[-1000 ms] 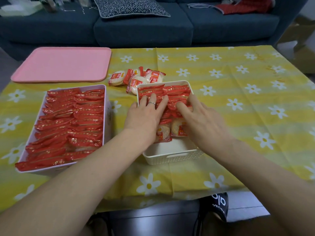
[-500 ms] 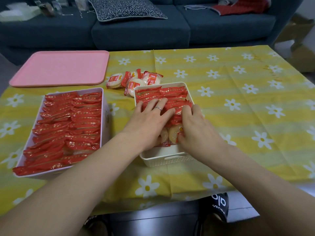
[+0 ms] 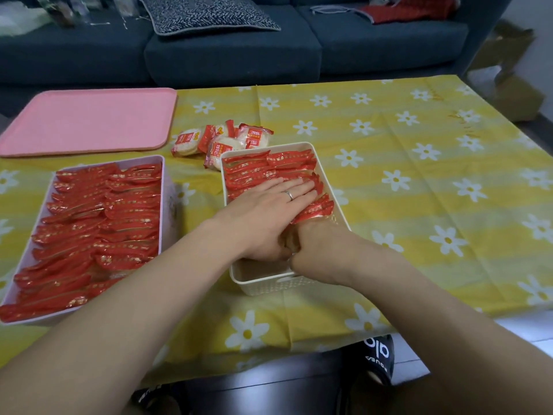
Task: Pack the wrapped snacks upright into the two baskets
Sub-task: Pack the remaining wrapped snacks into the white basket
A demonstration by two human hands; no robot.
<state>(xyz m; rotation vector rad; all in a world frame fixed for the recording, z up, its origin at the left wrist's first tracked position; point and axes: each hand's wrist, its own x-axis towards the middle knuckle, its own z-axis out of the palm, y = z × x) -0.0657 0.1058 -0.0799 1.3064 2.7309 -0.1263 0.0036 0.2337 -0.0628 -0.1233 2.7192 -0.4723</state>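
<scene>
A white basket [image 3: 263,284] stands mid-table, its far part filled with upright red wrapped snacks [image 3: 269,163]. My left hand [image 3: 269,205] lies flat across their tops, fingers straight, a ring on one finger. My right hand [image 3: 320,244] reaches into the basket behind the nearest packets at its right side. Its fingers are hidden under the red wrappers and my left hand. The near end of this basket shows bare floor. A pale pink basket [image 3: 167,211] on the left holds two full rows of red snacks [image 3: 98,223]. Several loose snacks [image 3: 227,139] lie flat beyond the white basket.
An empty pink tray [image 3: 86,121] sits at the table's back left. The yellow flowered cloth [image 3: 419,181] covers the table. A dark blue sofa [image 3: 227,52] with a patterned cushion [image 3: 206,16] stands behind. A black slipper [image 3: 377,354] shows below the front edge.
My left hand has slid rightward and now lies flat across the packet tops. My right hand has dipped lower behind the nearest packets, its fingers now out of sight.
</scene>
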